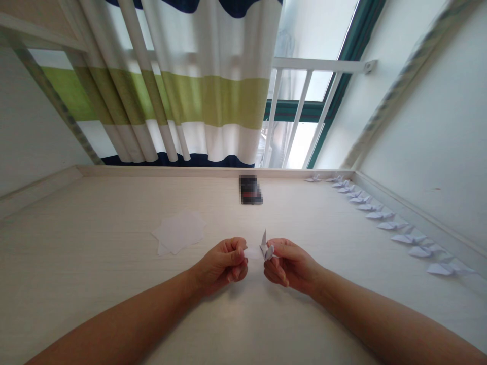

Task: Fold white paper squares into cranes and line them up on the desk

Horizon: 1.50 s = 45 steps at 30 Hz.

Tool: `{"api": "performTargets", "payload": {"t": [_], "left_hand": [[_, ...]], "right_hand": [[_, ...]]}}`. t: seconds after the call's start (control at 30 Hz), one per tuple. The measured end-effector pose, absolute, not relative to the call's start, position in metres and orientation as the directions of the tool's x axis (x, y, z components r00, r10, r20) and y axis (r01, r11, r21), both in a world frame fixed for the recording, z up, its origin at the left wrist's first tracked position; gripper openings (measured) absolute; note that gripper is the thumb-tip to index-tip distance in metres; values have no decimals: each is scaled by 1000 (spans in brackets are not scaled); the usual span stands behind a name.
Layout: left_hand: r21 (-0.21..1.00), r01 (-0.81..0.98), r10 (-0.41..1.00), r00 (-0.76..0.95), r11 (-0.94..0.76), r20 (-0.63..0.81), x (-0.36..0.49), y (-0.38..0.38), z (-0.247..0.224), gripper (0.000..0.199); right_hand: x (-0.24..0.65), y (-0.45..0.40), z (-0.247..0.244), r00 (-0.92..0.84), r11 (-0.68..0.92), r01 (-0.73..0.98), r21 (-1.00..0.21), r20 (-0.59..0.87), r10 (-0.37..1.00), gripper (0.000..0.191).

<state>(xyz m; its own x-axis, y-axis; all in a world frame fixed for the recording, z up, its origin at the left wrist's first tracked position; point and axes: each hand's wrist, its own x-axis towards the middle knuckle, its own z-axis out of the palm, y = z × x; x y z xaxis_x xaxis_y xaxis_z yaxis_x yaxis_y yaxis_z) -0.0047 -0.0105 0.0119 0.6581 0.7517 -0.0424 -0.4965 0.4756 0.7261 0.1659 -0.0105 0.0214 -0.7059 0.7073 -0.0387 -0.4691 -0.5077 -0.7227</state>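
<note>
A folded white paper crane (265,248) is between my two hands, one thin point of it standing upright. My right hand (291,261) pinches the crane between thumb and fingers, with the other fingers curled below. On the other side, my left hand (224,261) is closed, thumb against the curled fingers. A pale paper flap (253,253) runs from the crane to the left fingertips, which partly hide its end. Both hands are held over the whitish wood-grain surface (243,329).
Loose white paper sheets (178,232) lie overlapped to the left. A dark, pixelated object (250,190) sits near the back ledge. Several folded paper cranes (380,215) line the right edge. Behind are a striped curtain (213,101), a white railing (319,64) and a window.
</note>
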Motion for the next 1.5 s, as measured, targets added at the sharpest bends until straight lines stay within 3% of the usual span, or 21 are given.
{"api": "performTargets", "payload": {"t": [0.23,0.43,0.53,0.9,1.27,1.4,1.5], "left_hand": [[724,-513,743,669,461,0,-8,-7,9,42],[798,-356,736,659,486,-154,-6,-9,7,46],[836,-320,751,643,445,-154,-4,-11,7,42],[725,-513,760,649,460,-23,-9,-5,10,32],[706,-530,745,667,470,5,-8,-6,8,29],[731,-510,770,637,452,-32,-9,-7,11,28],[744,-523,823,565,416,-63,-8,-5,12,27]], "right_hand": [[167,-12,22,-687,-493,-513,-703,-8,726,26],[166,-12,20,-703,-483,-464,-742,-23,711,30],[165,-12,19,-711,-475,-447,-758,-22,703,32],[167,-13,25,-681,-468,-498,-730,-4,732,31],[169,-11,22,-706,-439,-501,-746,60,705,36],[173,-7,27,-628,-398,-500,-769,6,778,46],[177,1,30,-436,-275,-526,-805,-23,900,50]]}}
